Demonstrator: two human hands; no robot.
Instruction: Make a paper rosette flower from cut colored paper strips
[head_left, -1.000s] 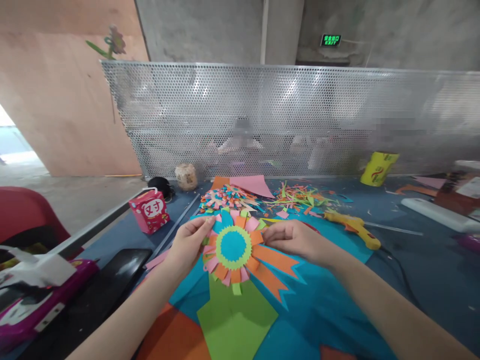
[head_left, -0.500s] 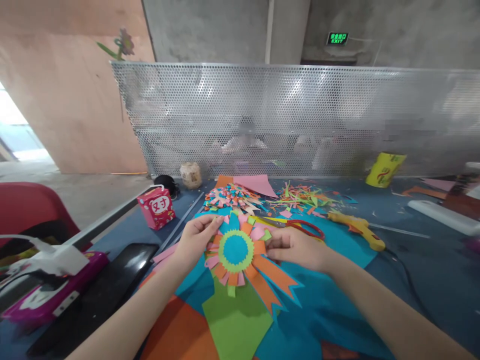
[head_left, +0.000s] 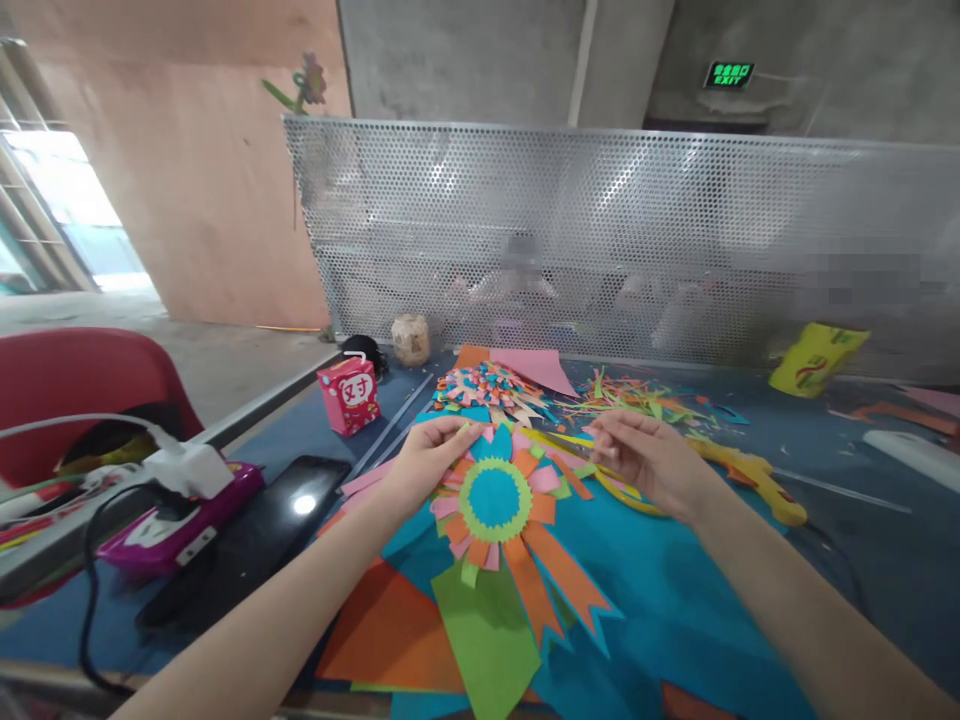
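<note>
The left hand (head_left: pixel 429 462) had its grip clamped on the rosette (head_left: pixel 494 499), over coloured sheets (head_left: pixel 667 590) near the worktop's (head_left: pixel 885 560) front edge; beside it, whether the right hand's (head_left: pixel 651 458) grip was closed couldn't be told.

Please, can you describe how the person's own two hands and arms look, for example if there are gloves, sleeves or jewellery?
Both the left hand and the right hand are bare, without gloves. The forearms are also bare as far as they show, with no sleeve in view. I see no watch, bracelet or ring.
</note>
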